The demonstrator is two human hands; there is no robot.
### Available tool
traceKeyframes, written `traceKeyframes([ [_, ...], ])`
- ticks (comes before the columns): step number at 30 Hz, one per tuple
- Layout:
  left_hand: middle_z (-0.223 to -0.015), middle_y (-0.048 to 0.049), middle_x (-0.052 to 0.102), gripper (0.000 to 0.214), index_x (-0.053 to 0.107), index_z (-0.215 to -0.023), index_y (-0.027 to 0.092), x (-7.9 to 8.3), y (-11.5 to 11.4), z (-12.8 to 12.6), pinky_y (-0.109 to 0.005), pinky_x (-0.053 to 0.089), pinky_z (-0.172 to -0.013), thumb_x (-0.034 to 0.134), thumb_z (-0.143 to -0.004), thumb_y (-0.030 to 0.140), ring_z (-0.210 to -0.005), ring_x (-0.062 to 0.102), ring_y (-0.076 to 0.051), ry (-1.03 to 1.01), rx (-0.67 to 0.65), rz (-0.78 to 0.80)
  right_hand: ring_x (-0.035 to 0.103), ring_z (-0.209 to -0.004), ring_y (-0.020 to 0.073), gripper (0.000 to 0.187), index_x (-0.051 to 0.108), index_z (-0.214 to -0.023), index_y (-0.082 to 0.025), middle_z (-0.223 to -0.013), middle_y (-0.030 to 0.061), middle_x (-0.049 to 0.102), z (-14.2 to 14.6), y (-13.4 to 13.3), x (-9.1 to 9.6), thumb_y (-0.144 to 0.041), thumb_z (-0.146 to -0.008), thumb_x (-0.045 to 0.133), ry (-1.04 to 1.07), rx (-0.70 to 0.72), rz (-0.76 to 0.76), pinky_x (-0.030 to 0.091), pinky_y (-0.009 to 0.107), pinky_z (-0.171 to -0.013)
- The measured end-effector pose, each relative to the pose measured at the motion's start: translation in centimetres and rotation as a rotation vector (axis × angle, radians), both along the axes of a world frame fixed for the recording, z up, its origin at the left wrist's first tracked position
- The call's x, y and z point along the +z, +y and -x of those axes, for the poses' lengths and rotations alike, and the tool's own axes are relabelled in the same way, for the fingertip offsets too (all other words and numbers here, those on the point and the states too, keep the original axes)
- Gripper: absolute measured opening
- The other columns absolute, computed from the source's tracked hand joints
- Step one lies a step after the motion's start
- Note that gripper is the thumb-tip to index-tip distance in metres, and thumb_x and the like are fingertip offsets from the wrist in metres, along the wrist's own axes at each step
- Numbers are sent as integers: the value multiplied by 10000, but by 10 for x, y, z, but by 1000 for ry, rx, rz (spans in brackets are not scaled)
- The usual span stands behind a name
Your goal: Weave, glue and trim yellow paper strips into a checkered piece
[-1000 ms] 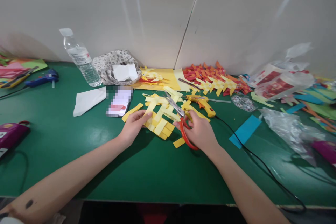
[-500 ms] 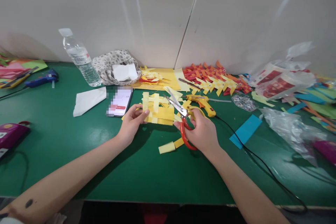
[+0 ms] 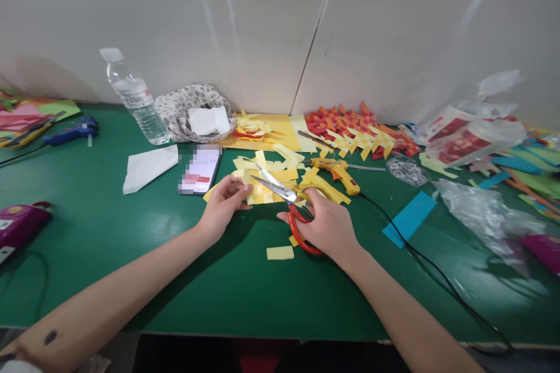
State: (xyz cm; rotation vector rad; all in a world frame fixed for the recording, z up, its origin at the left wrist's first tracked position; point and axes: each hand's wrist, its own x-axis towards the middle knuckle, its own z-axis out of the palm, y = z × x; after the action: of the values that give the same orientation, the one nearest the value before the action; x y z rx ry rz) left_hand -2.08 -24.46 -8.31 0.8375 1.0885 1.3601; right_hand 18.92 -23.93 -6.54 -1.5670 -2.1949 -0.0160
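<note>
Between the thumb and fingers of my left hand [image 3: 226, 201] is a woven piece of yellow paper strips [image 3: 261, 193]. My right hand [image 3: 329, 220] grips a pair of scissors [image 3: 286, 194] by its handles, one red and one yellow. The blades are apart and point left over the woven paper, near my left fingertips. Cut yellow strips [image 3: 289, 157] lie loose behind the blades. A pale yellow scrap [image 3: 280, 253] rests on the green table in front of my right hand.
A yellow glue gun [image 3: 339, 172] lies right of the strips, its black cord running forward. A phone [image 3: 202, 169], a water bottle [image 3: 137, 102] and a patterned pouch [image 3: 192, 108] stand at left. Red and yellow woven paper shapes [image 3: 350, 128] pile against the wall. A blue paper strip [image 3: 410, 218] lies right.
My right hand has brought the scissors left and the blades have moved over the woven paper. The woven paper has tilted in my left hand. The pale scrap has shifted slightly.
</note>
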Motion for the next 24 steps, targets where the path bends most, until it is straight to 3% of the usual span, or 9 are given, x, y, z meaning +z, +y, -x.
traceKeyframes([
  [8, -785, 37, 596, 426, 566, -983, 222, 0, 1, 0, -201, 554, -589, 781, -625, 311, -689, 592, -89, -73, -22, 27, 641, -618, 230, 505, 535, -847, -197, -640, 47, 638, -2, 0, 6, -681, -704, 532, 54, -38, 0, 335, 260, -461],
  [13, -793, 27, 589, 313, 580, -827, 177, 2, 0, -1, -224, 569, -597, 784, -620, 292, -709, 590, -98, -61, -9, 29, 593, -525, 204, 521, 532, -844, -193, -573, 28, 594, -2, 1, 6, -694, -705, 518, 50, -59, -8, 325, 262, -450],
  [16, -909, -5, 627, 386, 586, -908, 179, 3, -1, -1, -236, 578, -602, 804, -598, 253, -764, 614, -123, -64, -10, 28, 549, -474, 175, 511, 522, -831, -193, -516, -5, 534, -2, 1, 7, -690, -712, 512, 83, -61, -7, 311, 252, -440],
  [19, -888, -5, 638, 435, 587, -962, 177, 4, -1, -1, -244, 584, -621, 811, -594, 233, -749, 619, -119, -110, 22, 44, 518, -449, 160, 508, 512, -830, -196, -499, -23, 495, -3, 1, 9, -692, -717, 497, 101, -62, 10, 302, 247, -435],
  [24, -924, -27, 652, 349, 628, -903, 139, 2, 3, 2, -232, 578, -669, 793, -628, 277, -793, 617, -114, -183, 94, 35, 595, -551, 196, 520, 503, -815, -210, -568, 4, 562, -3, 1, 10, -716, -696, 499, 51, -43, 71, 296, 242, -448],
])
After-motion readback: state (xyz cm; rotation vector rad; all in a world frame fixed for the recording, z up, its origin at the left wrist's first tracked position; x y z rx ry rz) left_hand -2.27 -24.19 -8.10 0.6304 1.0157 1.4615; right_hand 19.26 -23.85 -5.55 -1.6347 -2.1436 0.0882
